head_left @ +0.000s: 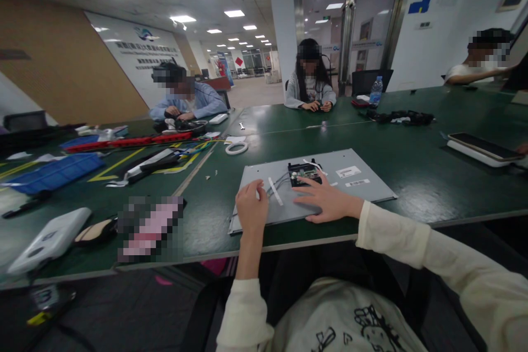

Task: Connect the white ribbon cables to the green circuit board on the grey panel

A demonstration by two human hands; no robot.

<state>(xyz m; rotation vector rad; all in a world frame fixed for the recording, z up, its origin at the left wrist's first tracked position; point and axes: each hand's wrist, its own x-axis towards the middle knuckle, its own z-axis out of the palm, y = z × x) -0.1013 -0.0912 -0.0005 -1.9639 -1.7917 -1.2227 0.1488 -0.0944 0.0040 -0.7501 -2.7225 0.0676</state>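
Note:
A flat grey metal panel [313, 209] lies on the table in front of me. On it sits a black frame with a small circuit board [307, 176], from which grey cables [281, 179] run left beneath a strip of white tape [275, 192]. My left hand [251, 203] is over the panel's left part, its fingers curled together; what they hold, if anything, is hidden. Spread across the panel, my right hand [324, 198] has its fingers stretched toward the circuit board, the fingertips at its lower edge. White labels [348, 171] are stuck on the panel's right side.
A roll of white tape [236, 148] lies beyond the panel. To the left are a phone [154, 228], a white device [49, 239] and a blue tray [58, 172]. A phone on a white box [482, 148] lies right. Several people sit around the table.

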